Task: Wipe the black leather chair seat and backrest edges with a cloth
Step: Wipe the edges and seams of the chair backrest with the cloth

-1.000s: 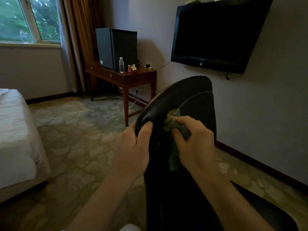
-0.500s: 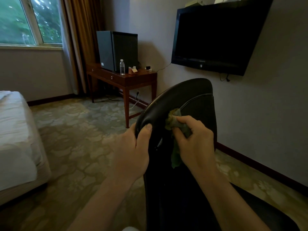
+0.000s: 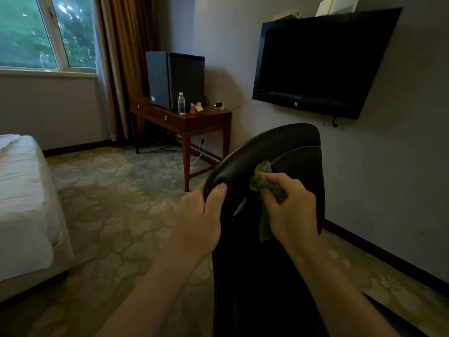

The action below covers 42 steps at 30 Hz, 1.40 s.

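The black leather chair [image 3: 279, 152] stands near the camera, right of centre, its backrest curving up before the wall. The left hand [image 3: 201, 220] grips the backrest's left edge, thumb laid over the rim. The right hand [image 3: 289, 210] clutches a bunched green cloth [image 3: 261, 176] — pressed against the upper backrest just beside the stitched seam, a tail hanging below the hand. Far left, a wooden desk [image 3: 194, 120] carries a water bottle [image 3: 181, 103]; a dark television [image 3: 320, 62] hangs above the chair.

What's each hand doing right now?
Left hand: grips the edge of the chair backrest.
Right hand: holds a green cloth against the backrest.
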Available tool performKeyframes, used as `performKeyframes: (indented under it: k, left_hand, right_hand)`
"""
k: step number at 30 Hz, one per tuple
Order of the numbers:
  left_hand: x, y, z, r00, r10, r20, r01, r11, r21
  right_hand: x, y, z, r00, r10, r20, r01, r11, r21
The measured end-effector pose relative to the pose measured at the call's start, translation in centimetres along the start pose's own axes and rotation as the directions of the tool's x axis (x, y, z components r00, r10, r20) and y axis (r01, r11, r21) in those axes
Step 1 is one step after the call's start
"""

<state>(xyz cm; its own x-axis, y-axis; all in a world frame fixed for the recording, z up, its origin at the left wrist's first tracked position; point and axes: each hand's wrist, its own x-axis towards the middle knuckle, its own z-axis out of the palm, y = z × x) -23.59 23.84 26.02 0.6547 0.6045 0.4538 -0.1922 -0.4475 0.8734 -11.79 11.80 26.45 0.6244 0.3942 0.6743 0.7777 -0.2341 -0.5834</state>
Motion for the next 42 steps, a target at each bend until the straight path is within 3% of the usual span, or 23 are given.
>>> performKeyframes:
  k: [4,11,17,21,28,32,37,40,42]
  left_hand:
    - [0.5,-0.5,0.2,1.0,0.019,-0.016,-0.019,1.0,0.019]
    - [1.9,-1.1,0.0,1.0,0.001,0.031,-0.002,0.999,0.032]
    - [3.8,-2.0,0.3,0.996,-0.018,0.086,0.019,1.0,-0.014]
    - [5.1,-2.6,0.7,0.995,-0.007,0.104,0.008,1.0,-0.01]
    - [8.1,-3.1,1.5,0.975,-0.002,0.223,0.02,0.997,-0.077]
    - [9.8,-3.5,2.6,0.969,-0.059,0.238,0.092,0.988,-0.127]
    - [11.1,-4.0,4.1,0.98,-0.045,0.196,0.029,0.996,0.083]
    - [11.0,-4.1,5.8,0.975,-0.09,0.204,0.065,0.99,0.127]
    - [10.5,-4.1,7.2,0.973,-0.081,0.215,0.022,0.964,0.264]
  right_hand:
    - [0.2,0.6,0.0,0.997,-0.081,-0.011,0.081,0.996,-0.037]
    - [3.8,2.0,-0.2,0.995,0.095,-0.008,-0.095,0.995,-0.006]
    - [0.8,0.3,1.2,0.994,-0.108,-0.026,0.105,0.989,-0.106]
    - [2.7,1.5,0.4,0.985,-0.163,0.052,0.169,0.975,-0.144]
    - [7.2,4.3,-0.3,1.0,0.024,0.012,-0.021,0.983,-0.185]
    - [7.6,5.2,0.2,0.999,0.037,-0.032,-0.044,0.973,-0.229]
    - [8.6,7.3,0.1,0.999,0.015,-0.03,-0.023,0.951,-0.308]
    - [9.3,8.1,0.0,0.998,0.063,-0.027,-0.068,0.936,-0.344]
    - [9.7,8.6,-0.2,0.995,0.099,-0.028,-0.102,0.925,-0.367]
